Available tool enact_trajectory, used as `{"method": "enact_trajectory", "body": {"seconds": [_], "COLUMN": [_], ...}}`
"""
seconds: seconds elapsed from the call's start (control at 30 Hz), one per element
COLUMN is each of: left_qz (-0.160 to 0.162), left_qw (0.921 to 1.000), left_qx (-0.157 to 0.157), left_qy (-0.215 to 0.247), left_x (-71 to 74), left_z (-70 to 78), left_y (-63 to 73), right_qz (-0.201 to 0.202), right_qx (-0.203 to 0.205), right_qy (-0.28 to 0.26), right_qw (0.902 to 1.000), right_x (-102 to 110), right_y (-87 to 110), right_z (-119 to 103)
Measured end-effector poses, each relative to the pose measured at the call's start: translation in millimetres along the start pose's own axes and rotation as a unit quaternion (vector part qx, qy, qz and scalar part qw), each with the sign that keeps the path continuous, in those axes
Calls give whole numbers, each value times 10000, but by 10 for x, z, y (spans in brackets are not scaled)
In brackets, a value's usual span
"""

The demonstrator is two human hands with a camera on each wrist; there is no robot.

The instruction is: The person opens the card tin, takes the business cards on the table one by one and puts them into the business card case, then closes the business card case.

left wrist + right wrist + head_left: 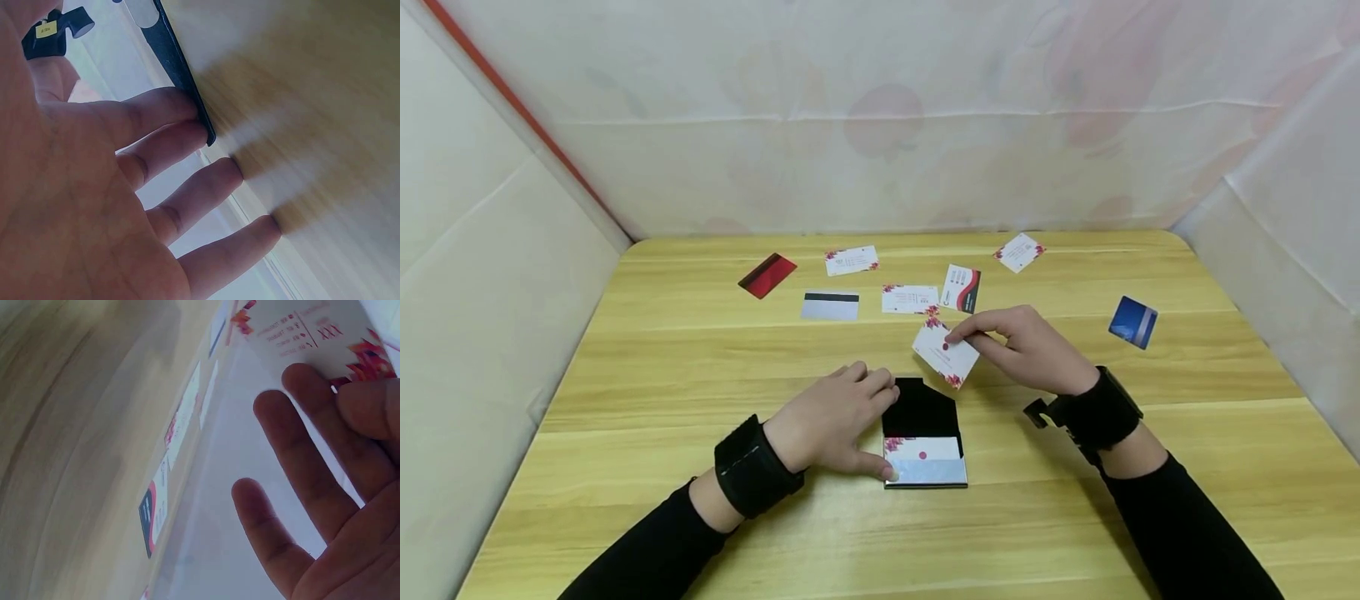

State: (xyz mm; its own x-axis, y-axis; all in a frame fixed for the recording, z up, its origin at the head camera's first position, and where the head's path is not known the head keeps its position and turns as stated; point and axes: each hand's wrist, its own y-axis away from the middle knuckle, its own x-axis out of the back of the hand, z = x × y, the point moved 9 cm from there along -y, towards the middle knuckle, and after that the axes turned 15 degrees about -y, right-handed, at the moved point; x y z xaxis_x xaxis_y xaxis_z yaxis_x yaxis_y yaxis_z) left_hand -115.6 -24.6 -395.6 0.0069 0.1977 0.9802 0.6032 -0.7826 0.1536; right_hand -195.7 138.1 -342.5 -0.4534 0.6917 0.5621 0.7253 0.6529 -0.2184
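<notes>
A black card case lies unfolded on the table, a white card with pink flowers in its front pocket. My left hand holds the case by its left side, thumb at the pocket's near corner and fingertips at the lid's edge. In the left wrist view, two fingers touch the dark edge, while the other two reach past it to the table. Between thumb and fingers, my right hand pinches another flowered business card, tilted above the table beyond the case; the right wrist view shows its printed side.
Farther back lie a red card, a silver striped card, flowered cards and a black-red-white card. A blue card lies at the right. White fabric walls bound the wooden table.
</notes>
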Motion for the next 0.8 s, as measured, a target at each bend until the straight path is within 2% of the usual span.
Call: {"method": "enact_trajectory", "body": {"seconds": [0.23, 0.53, 0.8], "left_qz": [-21, -19, -35], "left_qw": [10000, 10000, 10000], "left_qx": [16, 28, 60], "left_qy": [8, 30, 33], "left_x": [-17, -20, -24], "left_z": [5, 1, -4], "left_y": [-6, -3, -8], "right_qz": [-82, -127, -530], "right_qx": [-168, -41, -428], "right_qy": [-155, 225, -7], "right_qw": [9997, 9997, 9977], "right_x": [-51, -104, -256], "right_y": [4, -12, -3], "right_z": [24, 2, -23]}}
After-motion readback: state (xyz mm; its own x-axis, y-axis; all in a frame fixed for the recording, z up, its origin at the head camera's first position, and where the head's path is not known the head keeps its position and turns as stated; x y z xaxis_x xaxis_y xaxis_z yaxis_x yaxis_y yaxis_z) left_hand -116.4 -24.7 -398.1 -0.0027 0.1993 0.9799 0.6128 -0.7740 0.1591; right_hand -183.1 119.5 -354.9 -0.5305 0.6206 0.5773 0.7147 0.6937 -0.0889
